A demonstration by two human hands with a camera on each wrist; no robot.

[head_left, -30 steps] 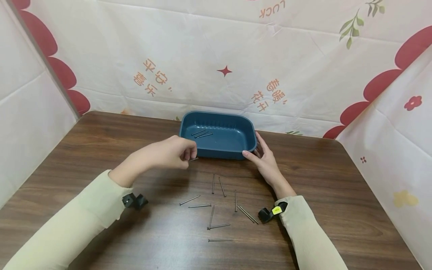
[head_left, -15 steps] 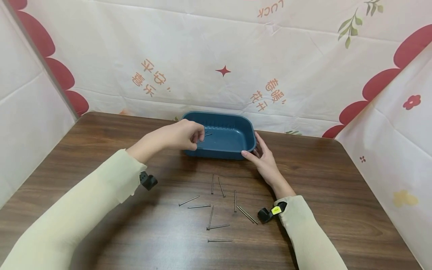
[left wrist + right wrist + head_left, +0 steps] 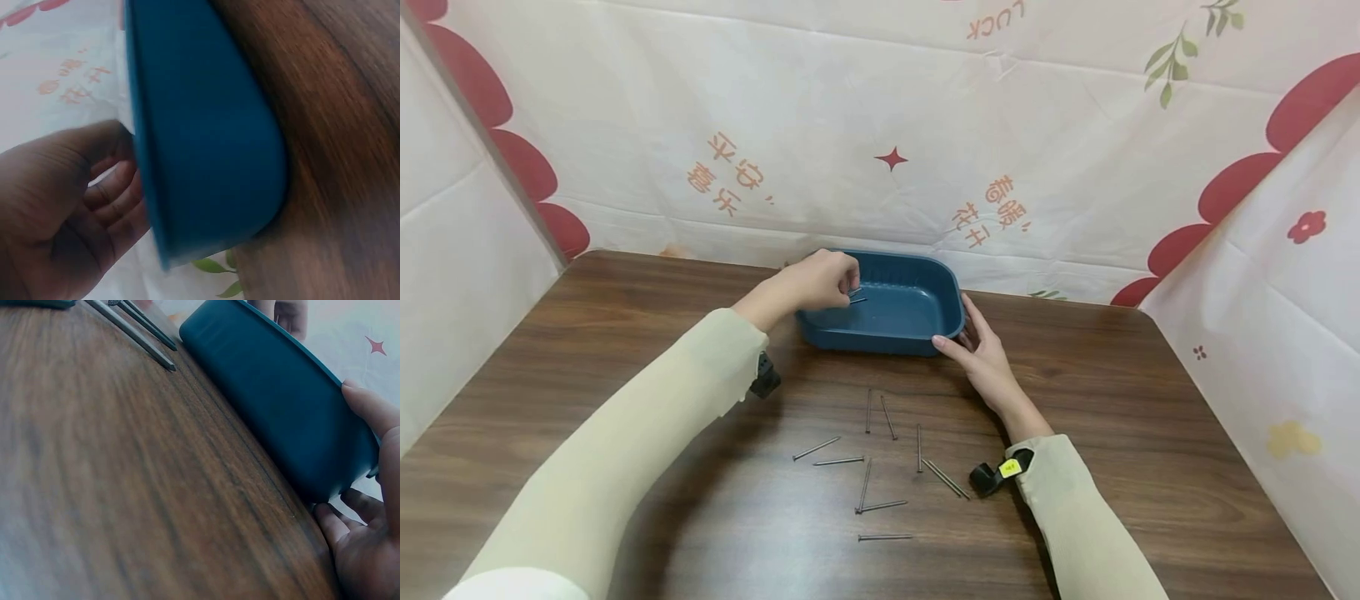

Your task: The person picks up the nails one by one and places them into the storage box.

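Note:
A dark blue plastic tray (image 3: 876, 342) stands at the back of the table. My left hand (image 3: 816, 280) is over its left part, fingers curled and pinched together on a nail that the fingers hide; in the left wrist view the fingertips pass behind the tray's rim. Close by those fingers, a few nails (image 3: 858, 301) lie on the tray's floor, partly covered. My right hand (image 3: 987, 367) grips the tray's right end, the thumb on the rim and the fingers round the outer side. In front of the tray, several long steel nails (image 3: 884, 537) are scattered over the wood.
The brown wood-grain table (image 3: 715, 517) extends to both sides and towards me. Directly behind the tray hangs a white printed cloth (image 3: 820, 100), with more cloth at the left and right. Black wrist cameras (image 3: 985, 479) sit at the sleeve cuffs.
My left hand has moved from before the tray's front wall, where a nail showed in its fingers, up and over into the tray. The right hand keeps its hold, and the loose nails lie still.

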